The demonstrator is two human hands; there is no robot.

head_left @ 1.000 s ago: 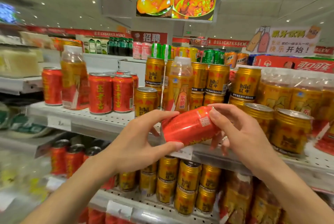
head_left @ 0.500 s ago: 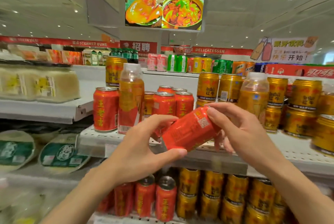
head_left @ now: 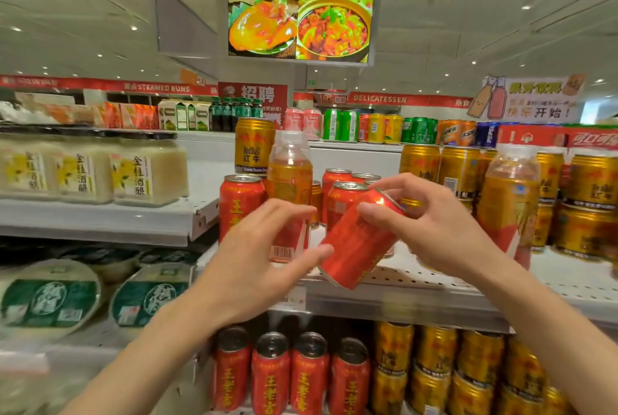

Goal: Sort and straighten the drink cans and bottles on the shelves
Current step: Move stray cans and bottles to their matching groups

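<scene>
A red drink can (head_left: 356, 240) is held tilted in front of the white perforated shelf (head_left: 434, 277), top end up and to the right. My right hand (head_left: 431, 227) grips its upper end. My left hand (head_left: 254, 264) supports it from the left, with the thumb against its lower side. Behind it stand upright red cans (head_left: 239, 207) and an orange drink bottle (head_left: 290, 194) with a barcode label. Gold cans (head_left: 459, 170) and a second orange bottle (head_left: 508, 200) fill the shelf to the right.
The shelf below carries a row of red cans (head_left: 271, 378) and stacked gold cans (head_left: 434, 367). To the left, a separate shelf (head_left: 100, 220) holds pale jars, with round green-lidded packs (head_left: 50, 297) beneath. Mixed cans line the top shelf (head_left: 378, 128).
The red can has been turned from nearly lying flat to steeper, top end up. My view has swung left, so the red cans on the shelf sit behind the hands.
</scene>
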